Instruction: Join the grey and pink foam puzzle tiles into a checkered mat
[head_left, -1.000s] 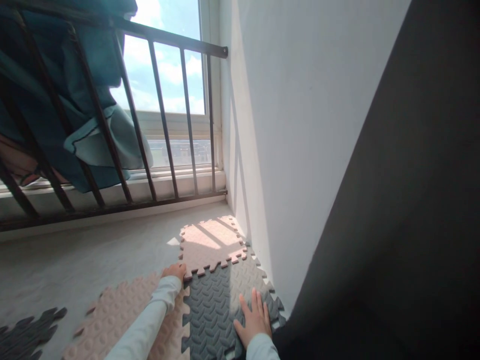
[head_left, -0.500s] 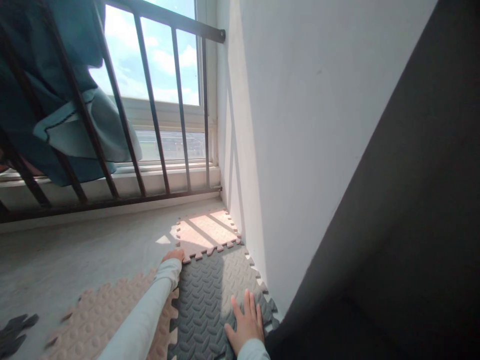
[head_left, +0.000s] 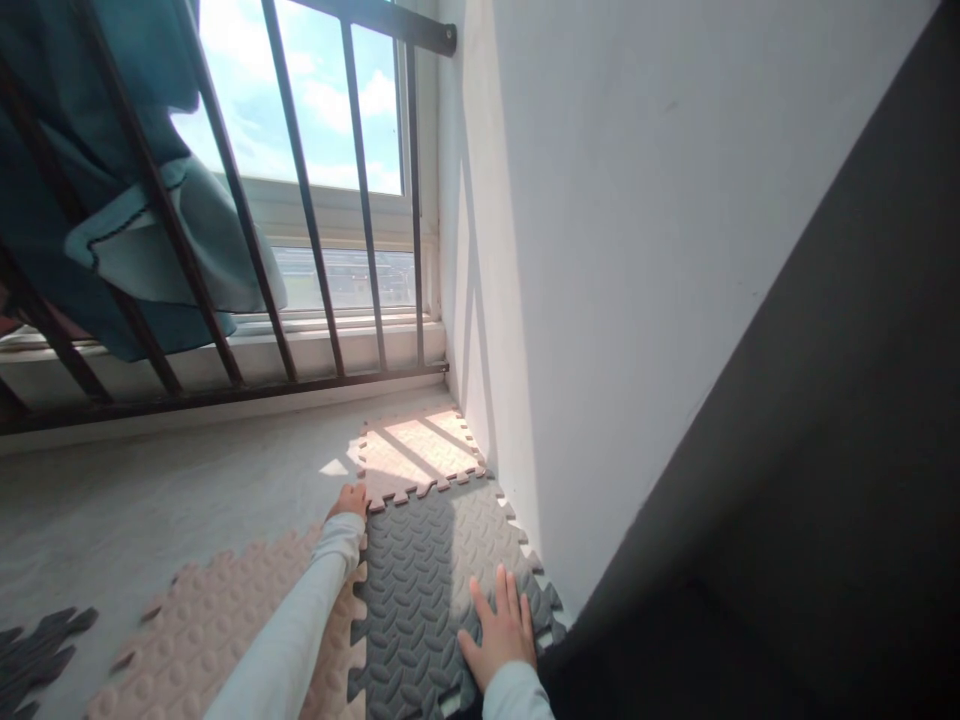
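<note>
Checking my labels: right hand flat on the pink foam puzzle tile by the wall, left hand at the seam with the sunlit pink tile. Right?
One error. The head view shows the right hand lying flat on the dark grey diamond-textured foam puzzle tile by the white wall, not a pink one. The left hand is at the seam with the sunlit pink foam tile, as you said.

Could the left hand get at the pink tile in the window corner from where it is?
Probably yes: the left hand already sits at the near edge of the pink tile, with only bare floor around it.
</note>
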